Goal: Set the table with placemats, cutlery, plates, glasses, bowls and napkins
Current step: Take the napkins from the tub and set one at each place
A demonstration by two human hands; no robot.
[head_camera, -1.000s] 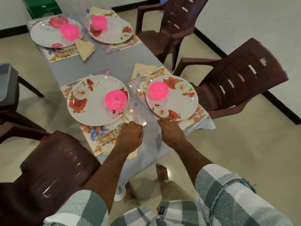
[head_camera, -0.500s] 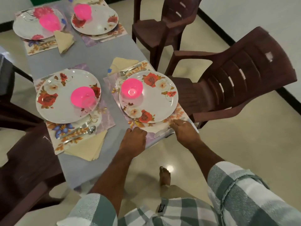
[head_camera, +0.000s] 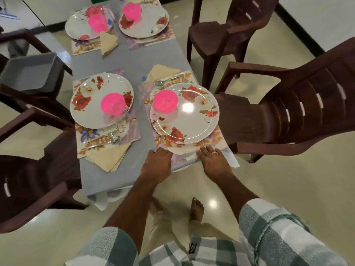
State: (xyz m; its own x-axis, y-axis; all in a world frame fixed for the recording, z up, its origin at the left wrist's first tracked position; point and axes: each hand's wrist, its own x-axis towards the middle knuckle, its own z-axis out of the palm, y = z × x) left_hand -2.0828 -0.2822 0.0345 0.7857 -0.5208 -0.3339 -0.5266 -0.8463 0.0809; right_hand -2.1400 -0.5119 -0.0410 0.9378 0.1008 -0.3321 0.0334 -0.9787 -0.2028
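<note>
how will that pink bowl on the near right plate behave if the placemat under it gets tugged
The pink bowl looks like thin translucent plastic, so probably light. It sits loose on the glossy plate, so it may slide. The placemat overhangs the table edge, so it likely flexes.

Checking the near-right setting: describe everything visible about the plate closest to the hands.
The near-right plate is round, white and glossy, likely melamine, printed with red and cream roses round the rim. It lies flat on a floral placemat, with a pink bowl on its far-left part. Neither hand touches it.
</note>
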